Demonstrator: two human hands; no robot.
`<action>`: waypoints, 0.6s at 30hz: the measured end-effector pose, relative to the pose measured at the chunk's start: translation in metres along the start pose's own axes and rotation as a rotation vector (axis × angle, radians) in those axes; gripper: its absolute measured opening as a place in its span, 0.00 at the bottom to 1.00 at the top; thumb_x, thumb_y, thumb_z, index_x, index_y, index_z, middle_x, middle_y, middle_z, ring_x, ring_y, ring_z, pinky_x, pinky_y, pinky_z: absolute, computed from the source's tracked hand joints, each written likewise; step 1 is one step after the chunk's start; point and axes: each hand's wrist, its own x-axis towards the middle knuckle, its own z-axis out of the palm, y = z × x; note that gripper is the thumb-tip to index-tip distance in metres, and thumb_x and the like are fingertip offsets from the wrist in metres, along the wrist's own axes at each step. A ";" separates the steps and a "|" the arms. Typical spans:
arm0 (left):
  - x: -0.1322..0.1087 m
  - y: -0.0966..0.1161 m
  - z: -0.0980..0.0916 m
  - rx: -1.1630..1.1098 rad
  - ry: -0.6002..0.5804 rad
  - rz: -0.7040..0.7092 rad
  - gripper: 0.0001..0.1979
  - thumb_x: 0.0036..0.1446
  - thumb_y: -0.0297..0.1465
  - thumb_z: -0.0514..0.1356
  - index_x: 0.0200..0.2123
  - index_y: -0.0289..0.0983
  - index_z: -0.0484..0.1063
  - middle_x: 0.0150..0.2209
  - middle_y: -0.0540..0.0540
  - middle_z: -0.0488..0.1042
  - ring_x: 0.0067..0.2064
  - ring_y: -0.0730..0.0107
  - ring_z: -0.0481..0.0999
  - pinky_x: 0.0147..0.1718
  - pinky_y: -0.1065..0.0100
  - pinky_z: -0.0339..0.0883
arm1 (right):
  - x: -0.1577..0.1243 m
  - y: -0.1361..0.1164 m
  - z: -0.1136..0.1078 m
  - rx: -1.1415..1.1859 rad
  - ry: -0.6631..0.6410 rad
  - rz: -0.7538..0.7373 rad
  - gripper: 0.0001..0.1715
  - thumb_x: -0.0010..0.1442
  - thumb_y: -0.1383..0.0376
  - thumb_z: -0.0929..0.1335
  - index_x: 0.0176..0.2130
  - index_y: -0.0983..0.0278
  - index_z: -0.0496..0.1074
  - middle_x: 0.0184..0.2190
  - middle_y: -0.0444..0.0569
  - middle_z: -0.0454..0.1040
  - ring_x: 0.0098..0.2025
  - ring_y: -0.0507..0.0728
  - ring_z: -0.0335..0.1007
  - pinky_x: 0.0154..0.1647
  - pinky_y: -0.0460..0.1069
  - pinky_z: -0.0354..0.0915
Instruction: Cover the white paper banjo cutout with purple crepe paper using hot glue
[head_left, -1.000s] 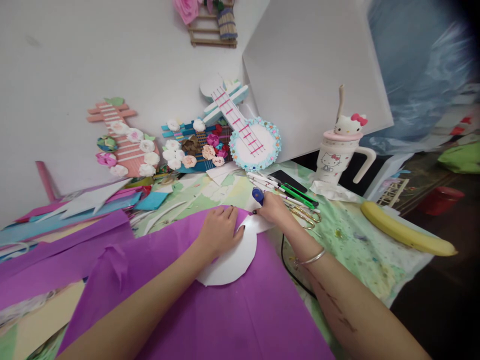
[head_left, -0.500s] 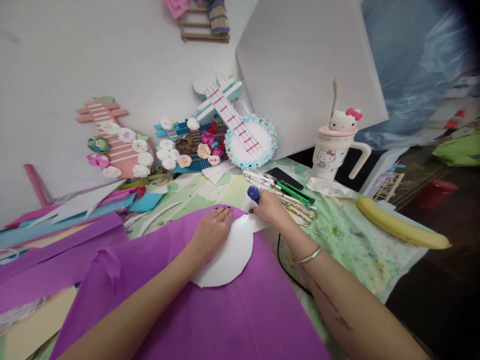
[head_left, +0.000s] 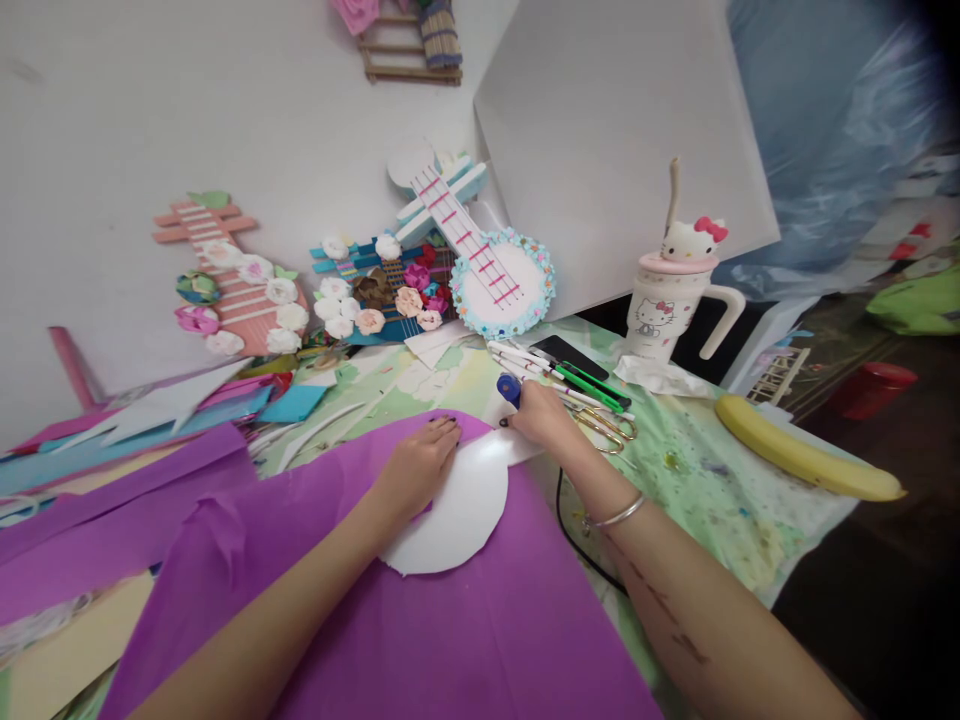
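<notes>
My left hand (head_left: pixel 424 460) lies flat with fingers stretched out, over the purple paper (head_left: pixel 517 600) and the left part of a white rounded cutout (head_left: pixel 469 515). A narrower white strip extends from the cutout at upper right, under my right hand. My right hand (head_left: pixel 536 412) is closed around a blue-ended tool (head_left: pixel 508 388) that looks like a glue gun; its front is hidden by the fingers. A black cord (head_left: pixel 570 530) runs down from below that hand. Gold-handled scissors (head_left: pixel 611 430) lie just right of it.
Pens (head_left: pixel 517 358), a green cutter (head_left: pixel 600 388) and a black phone-like slab (head_left: pixel 570 353) lie behind my right hand. A cup (head_left: pixel 664 310) and a banana (head_left: pixel 806 450) are at right. Decorated paper instruments (head_left: pixel 499 285) lean on the wall. Coloured paper scraps (head_left: pixel 296 403) cover the left.
My left hand has shifted very slightly left and down, showing a little more of the white cutout. My right hand keeps its grip on the tool, almost still.
</notes>
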 end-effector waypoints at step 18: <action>-0.002 0.000 -0.004 -0.462 0.199 -0.377 0.10 0.57 0.28 0.54 0.36 0.40 0.75 0.44 0.47 0.79 0.45 0.64 0.78 0.47 0.61 0.72 | -0.001 0.002 0.003 -0.057 0.048 -0.044 0.21 0.50 0.61 0.71 0.43 0.70 0.71 0.41 0.61 0.75 0.43 0.65 0.71 0.34 0.50 0.60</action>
